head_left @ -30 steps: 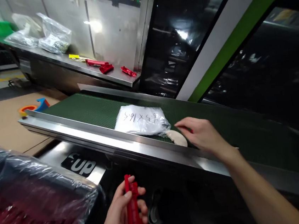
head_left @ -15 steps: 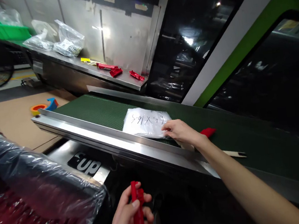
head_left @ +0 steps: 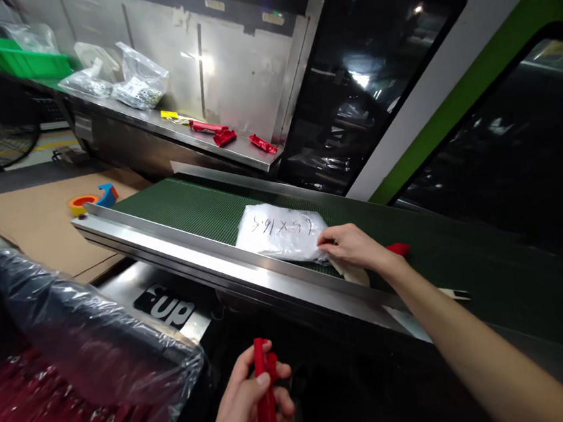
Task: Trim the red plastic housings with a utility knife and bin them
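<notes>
My left hand, low in the middle of the head view, is wrapped around a long red plastic part held roughly upright. On the green conveyor belt lies a flat white pack of plastic bags with handwritten numbers on it. The fingers of my right hand pinch this pack at its near right corner. A pale cloth-like item shows beneath that hand, partly covered. Past my wrist sits a red piece, and a pale strip with a forked dark end pokes out behind the forearm.
A plastic-lined bin of red parts stands at the lower left. The belt's metal rail runs in front. Cardboard bears a tape dispenser. The back ledge carries red parts, bags of hardware and a green tray.
The whole view has shifted slightly, moving the scene to the right. My right fingers stay at the pack's corner, and the red part remains in my left hand.
</notes>
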Demonstrator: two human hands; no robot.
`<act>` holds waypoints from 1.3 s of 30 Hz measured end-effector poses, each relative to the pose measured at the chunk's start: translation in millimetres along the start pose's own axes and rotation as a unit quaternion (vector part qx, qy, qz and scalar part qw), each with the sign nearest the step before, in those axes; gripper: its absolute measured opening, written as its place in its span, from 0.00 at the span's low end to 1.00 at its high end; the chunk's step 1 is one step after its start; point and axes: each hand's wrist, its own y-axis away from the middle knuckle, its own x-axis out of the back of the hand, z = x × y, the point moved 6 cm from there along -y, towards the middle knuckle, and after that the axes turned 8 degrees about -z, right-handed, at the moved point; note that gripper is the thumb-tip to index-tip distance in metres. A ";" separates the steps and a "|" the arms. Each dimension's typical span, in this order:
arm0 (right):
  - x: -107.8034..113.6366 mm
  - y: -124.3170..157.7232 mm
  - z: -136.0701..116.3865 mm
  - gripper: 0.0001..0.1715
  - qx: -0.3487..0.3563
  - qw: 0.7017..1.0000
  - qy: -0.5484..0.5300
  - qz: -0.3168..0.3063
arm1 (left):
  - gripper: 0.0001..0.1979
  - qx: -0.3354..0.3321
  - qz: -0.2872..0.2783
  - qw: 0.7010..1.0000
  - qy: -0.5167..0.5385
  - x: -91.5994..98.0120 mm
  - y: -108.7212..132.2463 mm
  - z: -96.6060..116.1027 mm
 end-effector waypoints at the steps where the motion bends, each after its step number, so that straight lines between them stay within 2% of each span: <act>1: 0.7 1.4 0.0 0.12 0.000 1.000 0.002 -0.009 | 0.22 0.000 -0.003 1.000 -0.005 -1.4 -0.5 0.1; 11: 3.4 -3.2 -6.6 0.15 -0.033 0.999 0.034 -0.005 | 0.27 0.014 -0.016 1.000 -0.017 -6.1 -4.8 -4.9; 16: -9.2 -20.5 -18.1 0.13 -0.030 0.999 0.040 -0.012 | 0.29 0.028 -0.029 0.999 -0.015 -8.2 -7.4 -8.5; 21: -17.7 -28.8 -9.9 0.12 -0.043 0.998 0.034 0.012 | 0.27 0.025 -0.030 0.999 -0.019 -7.2 -6.9 -8.7; 32: 2.5 -3.5 3.3 0.09 0.007 0.990 -0.044 0.136 | 0.21 0.013 -0.037 0.998 -0.039 -11.2 -5.8 -5.5; 36: 7.7 6.7 10.2 0.08 -0.004 0.986 -0.051 0.158 | 0.24 0.018 -0.041 0.998 -0.037 -13.1 -8.2 -6.4; 39: 7.5 10.0 5.9 0.08 -0.001 0.987 -0.037 0.156 | 0.25 0.025 -0.043 0.998 -0.031 -14.6 -9.8 -9.1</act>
